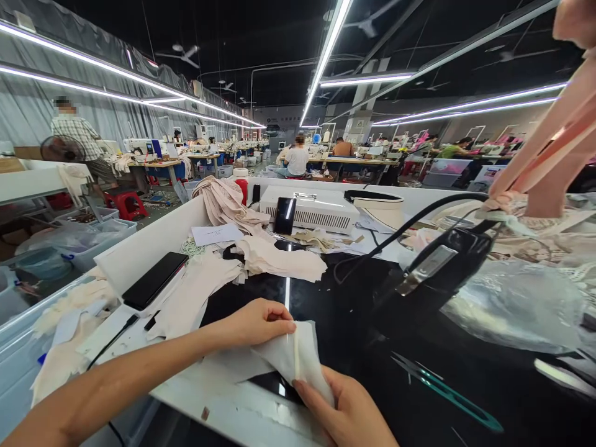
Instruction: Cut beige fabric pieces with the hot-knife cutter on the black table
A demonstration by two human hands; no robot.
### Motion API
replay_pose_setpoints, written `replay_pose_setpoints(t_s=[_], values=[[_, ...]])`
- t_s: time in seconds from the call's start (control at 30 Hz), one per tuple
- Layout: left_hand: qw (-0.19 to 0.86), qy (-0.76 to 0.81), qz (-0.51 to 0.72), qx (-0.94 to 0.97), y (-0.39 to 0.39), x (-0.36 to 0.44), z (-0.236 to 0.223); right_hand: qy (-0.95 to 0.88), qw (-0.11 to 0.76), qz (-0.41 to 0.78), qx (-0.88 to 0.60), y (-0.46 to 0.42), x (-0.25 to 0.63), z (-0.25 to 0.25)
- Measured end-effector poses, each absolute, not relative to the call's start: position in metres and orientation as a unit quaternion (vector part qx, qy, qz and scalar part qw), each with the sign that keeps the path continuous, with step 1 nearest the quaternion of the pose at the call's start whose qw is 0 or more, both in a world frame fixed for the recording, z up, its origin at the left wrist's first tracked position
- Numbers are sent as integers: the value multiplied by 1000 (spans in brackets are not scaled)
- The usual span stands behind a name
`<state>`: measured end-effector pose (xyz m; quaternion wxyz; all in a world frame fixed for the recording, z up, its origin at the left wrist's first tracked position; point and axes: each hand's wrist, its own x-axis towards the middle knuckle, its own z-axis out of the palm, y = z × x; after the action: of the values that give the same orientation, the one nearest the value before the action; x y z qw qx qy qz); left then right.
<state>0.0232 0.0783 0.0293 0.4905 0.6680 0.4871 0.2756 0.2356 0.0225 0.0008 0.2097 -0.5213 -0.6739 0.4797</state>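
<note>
Between my hands is a white fabric piece [305,347] with a narrow cream strip running down it, held just above the front of a glossy black tabletop [344,335]. My left hand [265,321] pinches its upper edge between thumb and finger. Lower down, my right hand [342,397] grips the same piece, with the thumb on the strip. More pale fabric [233,363] hangs or lies under my left forearm; whether it joins the held piece I cannot tell. To the right of my right hand lie green-handled tweezers or snips [451,394].
A dark machine head [437,267] with a black cable stands at right, beside a clear plastic bag [516,304]. Pale cut pieces [284,257], a black phone [156,279], an upright phone [285,215] and a white vented box [311,211] lie behind. People sit at sewing machines farther off.
</note>
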Motion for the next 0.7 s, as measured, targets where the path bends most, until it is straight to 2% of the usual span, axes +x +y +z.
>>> replay_pose_setpoints(t_s=[0.2, 0.43, 0.53, 0.7], values=[[492, 490, 252, 674, 80, 33, 33, -656, 172, 523, -517, 22, 239, 11], [420, 502, 253, 712, 83, 41, 27, -683, 148, 500, -511, 24, 248, 6], [335, 502, 245, 759, 83, 43, 27, -709, 155, 422, -544, 26, 259, 2], [83, 430, 222, 871, 72, 52, 23, -708, 237, 306, -591, 17, 277, -1]])
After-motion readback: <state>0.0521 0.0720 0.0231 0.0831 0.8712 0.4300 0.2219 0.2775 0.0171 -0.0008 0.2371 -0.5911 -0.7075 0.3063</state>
